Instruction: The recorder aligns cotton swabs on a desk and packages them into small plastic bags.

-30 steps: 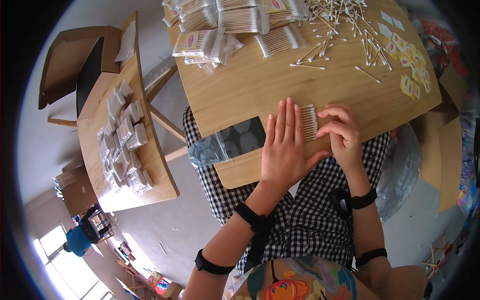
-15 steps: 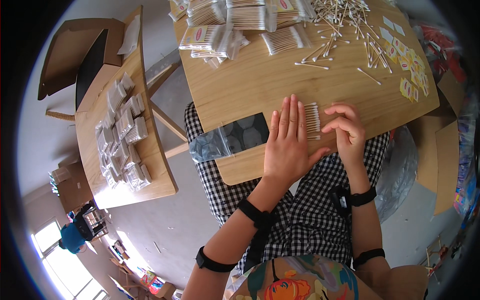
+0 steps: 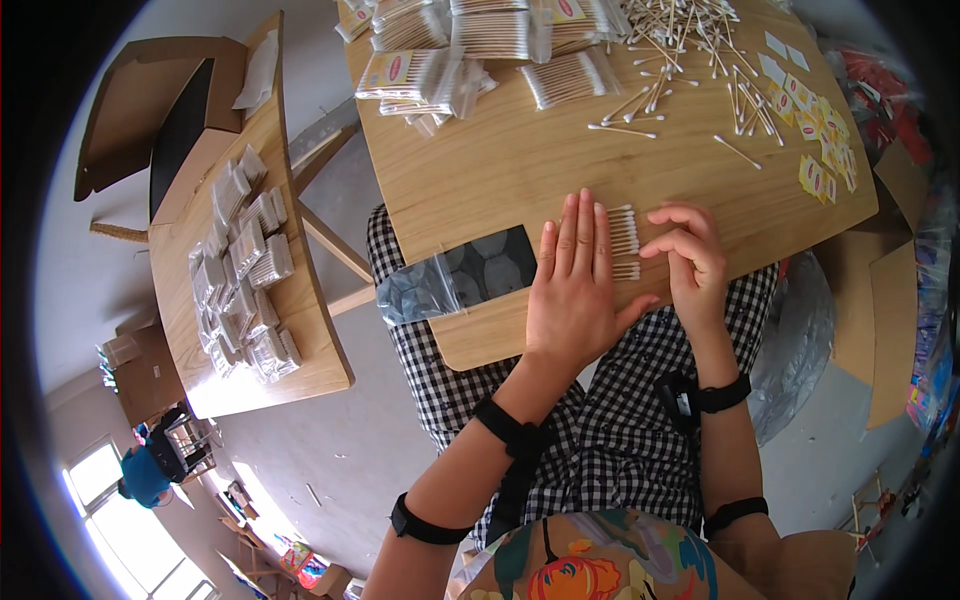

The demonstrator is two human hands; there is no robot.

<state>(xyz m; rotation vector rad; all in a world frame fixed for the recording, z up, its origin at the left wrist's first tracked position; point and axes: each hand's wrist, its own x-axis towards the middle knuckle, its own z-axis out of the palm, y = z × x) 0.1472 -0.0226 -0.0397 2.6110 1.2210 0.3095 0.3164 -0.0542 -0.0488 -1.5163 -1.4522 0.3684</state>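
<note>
- Lap: black-and-white checked cloth (image 3: 620, 440) below the near edge of the bench (image 3: 490, 185).
- Left hand (image 3: 570, 295): palm down near the bench's near edge, fingers straight and side by side, thumb spread to the right; grips nothing visible.
- Right hand (image 3: 697, 268): just right of the left one, fingers loosely bent and apart, nothing seen held. Fingertips very close to the swab tips; contact cannot be told.
- Row of cotton swabs (image 3: 625, 238): on the bench between the hands, lying side by side, white tips to the right, left ends hidden by the left hand.
- Dark pouch (image 3: 492, 268), grey rounded shapes on it: left of the left hand, its clear end past the bench edge.
- Lone swab (image 3: 738, 152): farther off, right.
- Yellow-and-white cards (image 3: 828, 150): scattered at right.
- Bagged swabs (image 3: 490, 35): piled far left.
- Loose swabs (image 3: 682, 28): heaped far right of the bags.
- Second bench (image 3: 312, 360), left, well apart: clear packets (image 3: 240, 265), open carton (image 3: 225, 95) at its far end.
</note>
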